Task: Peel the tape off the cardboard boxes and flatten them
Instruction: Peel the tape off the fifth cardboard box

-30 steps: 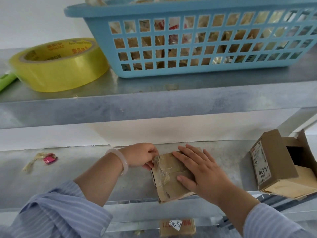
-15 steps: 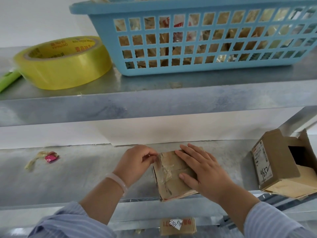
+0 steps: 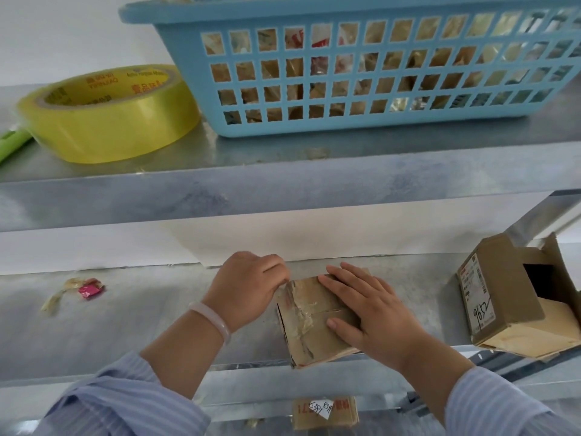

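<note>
Left grip (image 3: pixel 248 284) is narrow, its fingers curled tight and pinching at the crinkled clear tape (image 3: pixel 298 313) on the far left corner of a small cardboard box (image 3: pixel 308 332); the fingertips are tucked out of sight. Right grip (image 3: pixel 374 316) is wide and flat, fingers straight, pressing down on the right half of that box's top. A pale bracelet (image 3: pixel 213 319) circles the left wrist, and both arms wear blue striped sleeves (image 3: pixel 125 401).

The small cardboard box sits on the lower shelf (image 3: pixel 125 325), right at its front edge, with tape running across its top.

Well to the right of that box, an open box (image 3: pixel 503 297) with a printed label lies on its side on flat cardboard sheets (image 3: pixel 559 328). Far to the left of it lies a tape scrap (image 3: pixel 78 289) with a pink bit in it. Above it, on the upper shelf (image 3: pixel 283 190), stand a blue basket (image 3: pixel 345 127) with cardboard showing through its holes and, further left, a yellow tape roll (image 3: pixel 110 121). Below it, another box (image 3: pixel 325 412) with a white slip shows on a lower level.
</note>
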`<state>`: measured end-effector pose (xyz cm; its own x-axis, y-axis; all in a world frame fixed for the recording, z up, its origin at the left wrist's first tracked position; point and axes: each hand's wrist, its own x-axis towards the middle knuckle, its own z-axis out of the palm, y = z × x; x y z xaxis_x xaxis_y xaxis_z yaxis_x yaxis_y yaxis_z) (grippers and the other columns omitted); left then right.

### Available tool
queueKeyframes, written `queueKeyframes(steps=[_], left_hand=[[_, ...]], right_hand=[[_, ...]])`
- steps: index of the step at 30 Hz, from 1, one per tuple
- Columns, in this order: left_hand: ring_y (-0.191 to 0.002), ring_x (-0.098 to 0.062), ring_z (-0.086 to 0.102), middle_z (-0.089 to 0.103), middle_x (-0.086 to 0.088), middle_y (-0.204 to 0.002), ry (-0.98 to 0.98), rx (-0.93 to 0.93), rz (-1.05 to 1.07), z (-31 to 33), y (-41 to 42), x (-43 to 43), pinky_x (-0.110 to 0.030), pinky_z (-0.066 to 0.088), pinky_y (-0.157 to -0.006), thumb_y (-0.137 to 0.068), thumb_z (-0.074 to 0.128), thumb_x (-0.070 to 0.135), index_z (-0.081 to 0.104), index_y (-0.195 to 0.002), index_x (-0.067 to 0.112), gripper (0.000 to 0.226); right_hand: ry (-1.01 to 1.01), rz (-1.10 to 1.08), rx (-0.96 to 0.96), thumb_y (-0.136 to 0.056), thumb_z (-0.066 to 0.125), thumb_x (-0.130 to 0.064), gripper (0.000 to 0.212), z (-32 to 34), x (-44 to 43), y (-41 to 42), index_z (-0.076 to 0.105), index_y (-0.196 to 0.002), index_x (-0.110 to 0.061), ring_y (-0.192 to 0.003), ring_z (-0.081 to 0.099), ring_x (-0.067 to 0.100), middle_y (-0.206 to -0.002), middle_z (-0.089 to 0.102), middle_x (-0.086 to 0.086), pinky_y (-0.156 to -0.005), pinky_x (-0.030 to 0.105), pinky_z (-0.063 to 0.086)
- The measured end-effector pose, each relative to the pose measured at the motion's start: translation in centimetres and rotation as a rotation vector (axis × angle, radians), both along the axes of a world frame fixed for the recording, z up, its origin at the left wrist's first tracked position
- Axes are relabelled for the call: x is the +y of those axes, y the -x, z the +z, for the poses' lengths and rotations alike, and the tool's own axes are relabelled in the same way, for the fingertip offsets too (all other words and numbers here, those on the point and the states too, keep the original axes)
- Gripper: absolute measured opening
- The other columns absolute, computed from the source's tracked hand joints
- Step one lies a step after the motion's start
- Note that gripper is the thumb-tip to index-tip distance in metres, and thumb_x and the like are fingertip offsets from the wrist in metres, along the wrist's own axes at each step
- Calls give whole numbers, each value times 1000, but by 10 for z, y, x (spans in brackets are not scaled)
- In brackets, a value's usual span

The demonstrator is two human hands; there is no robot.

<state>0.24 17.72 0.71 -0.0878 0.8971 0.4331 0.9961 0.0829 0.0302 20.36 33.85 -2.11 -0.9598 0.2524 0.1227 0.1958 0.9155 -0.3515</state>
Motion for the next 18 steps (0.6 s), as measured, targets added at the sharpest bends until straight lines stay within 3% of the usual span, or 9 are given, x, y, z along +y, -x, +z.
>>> queueKeyframes(steps=[5,10,13,16,18], left_hand=[[-56,-19,54,64,7,-82,-74,104,87,-7,-2,2,-36,48,-75,-72,63,-4,65,-78,20,24],[-66,-18,57,63,6,-87,-168,-62,127,-13,-11,2,-34,46,-66,-87,57,3,64,-83,15,14],[-71,-10,57,61,11,-83,-131,-341,204,-14,-15,2,-32,51,-65,-95,53,13,61,-87,18,13],[-78,-2,64,68,14,-78,-128,-816,362,-12,-13,4,-22,55,-74,-95,58,19,64,-88,29,14],[-80,-2,69,73,13,-81,-78,-1107,443,-10,-7,7,-30,57,-83,-96,56,27,70,-88,29,16]], right_hand=[[-17,-17,-13,-88,26,-70,66,-3,0,1,24,-149,-45,-146,3,-2,-156,19,-24,-117,26,7],[-42,-55,-30,-88,25,-72,69,-3,-2,4,26,-150,-42,-146,14,6,-155,27,-19,-115,31,15],[-34,-67,-61,-86,21,-75,71,-2,-1,7,22,-150,-44,-145,11,5,-156,23,-20,-116,33,15],[-49,-65,-86,-85,17,-77,72,-1,0,10,15,-150,-47,-145,6,3,-157,16,-22,-116,32,12],[-62,-66,-101,-85,15,-77,72,-1,-1,11,12,-150,-48,-146,5,4,-158,13,-23,-117,32,11]])
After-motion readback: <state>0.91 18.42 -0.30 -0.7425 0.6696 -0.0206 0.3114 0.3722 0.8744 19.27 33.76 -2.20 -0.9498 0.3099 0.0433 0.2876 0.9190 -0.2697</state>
